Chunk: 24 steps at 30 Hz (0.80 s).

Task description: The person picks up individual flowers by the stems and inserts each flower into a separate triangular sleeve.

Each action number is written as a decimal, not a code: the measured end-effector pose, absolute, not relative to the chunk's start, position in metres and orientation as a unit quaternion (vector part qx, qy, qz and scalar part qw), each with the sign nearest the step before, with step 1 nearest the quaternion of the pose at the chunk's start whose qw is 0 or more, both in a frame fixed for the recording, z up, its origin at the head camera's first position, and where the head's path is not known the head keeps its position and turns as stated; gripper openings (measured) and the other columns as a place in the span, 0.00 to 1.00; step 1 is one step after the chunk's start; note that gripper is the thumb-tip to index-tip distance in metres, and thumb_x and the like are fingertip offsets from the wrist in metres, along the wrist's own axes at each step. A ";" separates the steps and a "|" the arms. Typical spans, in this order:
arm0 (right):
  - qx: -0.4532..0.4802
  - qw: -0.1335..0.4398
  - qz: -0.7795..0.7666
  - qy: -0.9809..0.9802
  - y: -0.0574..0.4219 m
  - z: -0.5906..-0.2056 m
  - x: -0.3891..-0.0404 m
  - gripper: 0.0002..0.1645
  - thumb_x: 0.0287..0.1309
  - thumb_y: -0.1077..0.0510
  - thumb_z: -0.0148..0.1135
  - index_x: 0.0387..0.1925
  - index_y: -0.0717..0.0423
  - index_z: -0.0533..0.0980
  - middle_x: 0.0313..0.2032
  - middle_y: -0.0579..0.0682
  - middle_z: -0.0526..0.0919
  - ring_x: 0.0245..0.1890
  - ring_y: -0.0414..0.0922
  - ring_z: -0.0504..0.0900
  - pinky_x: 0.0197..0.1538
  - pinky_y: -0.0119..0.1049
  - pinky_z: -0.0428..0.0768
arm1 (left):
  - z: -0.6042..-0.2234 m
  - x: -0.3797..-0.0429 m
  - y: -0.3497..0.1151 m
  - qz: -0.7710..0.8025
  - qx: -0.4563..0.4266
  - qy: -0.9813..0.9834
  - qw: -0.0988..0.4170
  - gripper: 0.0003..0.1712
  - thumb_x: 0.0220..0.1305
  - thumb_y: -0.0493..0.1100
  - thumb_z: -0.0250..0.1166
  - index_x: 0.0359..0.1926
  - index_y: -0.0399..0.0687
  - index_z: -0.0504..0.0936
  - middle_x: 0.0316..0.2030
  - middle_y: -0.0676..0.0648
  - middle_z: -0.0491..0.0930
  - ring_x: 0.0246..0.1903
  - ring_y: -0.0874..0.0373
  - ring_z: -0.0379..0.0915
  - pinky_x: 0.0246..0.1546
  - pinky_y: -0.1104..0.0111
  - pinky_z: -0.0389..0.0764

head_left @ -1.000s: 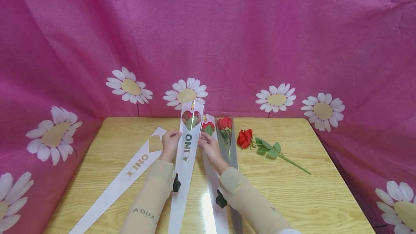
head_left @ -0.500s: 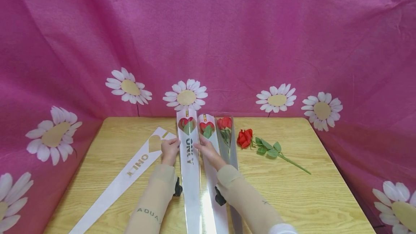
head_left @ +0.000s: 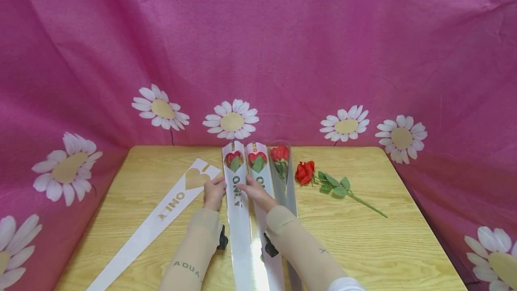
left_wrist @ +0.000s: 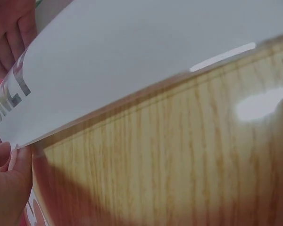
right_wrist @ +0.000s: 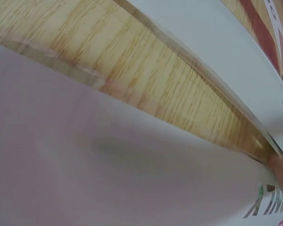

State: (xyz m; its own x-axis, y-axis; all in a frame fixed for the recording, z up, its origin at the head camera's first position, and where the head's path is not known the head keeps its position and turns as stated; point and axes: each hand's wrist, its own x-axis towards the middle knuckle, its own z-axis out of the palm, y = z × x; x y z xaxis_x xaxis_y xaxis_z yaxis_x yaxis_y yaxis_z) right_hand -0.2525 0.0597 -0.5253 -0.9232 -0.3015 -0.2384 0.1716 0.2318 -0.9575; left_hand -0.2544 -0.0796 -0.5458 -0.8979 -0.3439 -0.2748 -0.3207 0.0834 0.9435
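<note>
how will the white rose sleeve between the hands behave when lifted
The white rose sleeve likely flexes, looking thin and sheet-like; its shiny clear edge suggests slipperiness. It may feel top-heavy, since the red bloom sits at its far end.

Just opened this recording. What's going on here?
A person is handling a red rose in a white "ONLY" sleeve at a wooden table. The left grip pinches its left edge, and the right grip is at its right side. Next to it on the right lie a second white-sleeved rose and a rose in a grey-backed clear sleeve. Farther right is an unwrapped rose; on the left lies a white sleeve with no rose showing.
</note>
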 end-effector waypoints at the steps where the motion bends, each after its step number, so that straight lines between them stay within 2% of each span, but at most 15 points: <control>1: -0.041 0.190 -0.611 0.768 0.059 -0.525 -0.251 0.35 0.62 0.59 0.50 0.66 0.67 0.52 0.64 0.64 0.58 0.66 0.57 0.53 0.66 0.50 0.52 | -0.547 -0.254 -0.079 -0.631 0.227 -0.741 0.012 0.18 0.53 0.33 0.57 0.46 0.32 0.79 0.44 0.36 0.79 0.33 0.59 0.77 0.35 0.74 0.78; 4: -0.028 0.189 -0.598 0.778 0.057 -0.528 -0.251 0.39 0.61 0.57 0.51 0.67 0.67 0.48 0.67 0.63 0.51 0.68 0.55 0.47 0.67 0.48 0.48 | -0.548 -0.254 -0.079 -0.623 0.231 -0.747 0.015 0.18 0.51 0.32 0.56 0.46 0.33 0.80 0.43 0.36 0.80 0.30 0.62 0.75 0.32 0.76 0.78; 13: 0.002 0.188 -0.583 0.790 0.053 -0.521 -0.248 0.42 0.58 0.59 0.55 0.67 0.69 0.45 0.68 0.63 0.47 0.68 0.56 0.45 0.67 0.49 0.47 | -0.548 -0.249 -0.080 -0.620 0.228 -0.751 0.015 0.18 0.55 0.32 0.55 0.47 0.31 0.78 0.43 0.35 0.80 0.32 0.59 0.77 0.35 0.73 0.78; 15: -0.007 0.168 -0.566 0.807 0.052 -0.532 -0.253 0.44 0.57 0.57 0.57 0.68 0.67 0.45 0.68 0.61 0.47 0.68 0.54 0.46 0.67 0.46 0.47 | -0.547 -0.248 -0.081 -0.607 0.222 -0.763 0.017 0.17 0.55 0.32 0.56 0.47 0.31 0.78 0.43 0.36 0.80 0.33 0.58 0.77 0.35 0.72 0.77; 18: -0.041 0.123 -0.544 0.829 0.055 -0.580 -0.273 0.48 0.56 0.48 0.58 0.69 0.62 0.46 0.68 0.59 0.49 0.68 0.49 0.48 0.68 0.38 0.49 | -0.549 -0.250 -0.083 -0.587 0.215 -0.780 0.017 0.17 0.54 0.32 0.56 0.46 0.31 0.79 0.42 0.36 0.80 0.36 0.52 0.78 0.40 0.67 0.77; 19: -0.060 0.100 -0.535 0.837 0.056 -0.597 -0.280 0.49 0.55 0.45 0.58 0.69 0.62 0.47 0.68 0.59 0.50 0.68 0.48 0.48 0.67 0.35 0.48 | -0.554 -0.254 -0.084 -0.581 0.213 -0.785 0.015 0.17 0.54 0.33 0.57 0.46 0.31 0.79 0.43 0.36 0.80 0.38 0.50 0.78 0.43 0.65 0.76; 20: -0.070 0.081 -0.518 0.849 0.055 -0.598 -0.278 0.49 0.55 0.45 0.58 0.68 0.62 0.47 0.68 0.60 0.51 0.68 0.48 0.49 0.67 0.34 0.49 | -0.562 -0.258 -0.086 -0.574 0.210 -0.791 0.016 0.17 0.54 0.34 0.57 0.45 0.32 0.80 0.42 0.36 0.80 0.41 0.48 0.77 0.45 0.62 0.75; 22: -0.077 0.055 -0.514 0.852 0.054 -0.606 -0.281 0.47 0.54 0.46 0.59 0.68 0.62 0.50 0.67 0.61 0.55 0.67 0.50 0.53 0.67 0.36 0.52 | -0.597 -0.276 -0.095 -0.581 0.181 -0.792 0.054 0.14 0.54 0.39 0.60 0.42 0.37 0.82 0.38 0.40 0.83 0.39 0.49 0.78 0.42 0.63 0.75; 23: -0.074 0.047 -0.515 0.853 0.052 -0.596 -0.277 0.45 0.54 0.49 0.60 0.67 0.61 0.53 0.66 0.60 0.57 0.66 0.51 0.55 0.66 0.39 0.54 | -0.610 -0.283 -0.099 -0.576 0.176 -0.796 0.064 0.13 0.55 0.41 0.61 0.40 0.39 0.83 0.36 0.41 0.83 0.38 0.50 0.78 0.41 0.62 0.75; 24: -0.076 0.028 -0.518 0.852 0.051 -0.590 -0.273 0.42 0.54 0.52 0.60 0.66 0.62 0.56 0.64 0.61 0.61 0.65 0.52 0.59 0.66 0.41 0.57 | -0.630 -0.292 -0.104 -0.577 0.161 -0.794 0.102 0.11 0.53 0.43 0.63 0.36 0.43 0.85 0.32 0.44 0.84 0.34 0.52 0.78 0.36 0.66 0.75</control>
State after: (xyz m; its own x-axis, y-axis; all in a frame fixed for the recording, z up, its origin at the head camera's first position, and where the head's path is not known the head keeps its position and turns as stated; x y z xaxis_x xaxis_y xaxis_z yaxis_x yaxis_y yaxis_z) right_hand -0.2733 0.0507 -0.5900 -0.9870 -0.1579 0.0311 -0.1002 0.4520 -0.8864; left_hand -0.2919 -0.1037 -0.6297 -0.9275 -0.3730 -0.0244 -0.1386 0.2825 0.9492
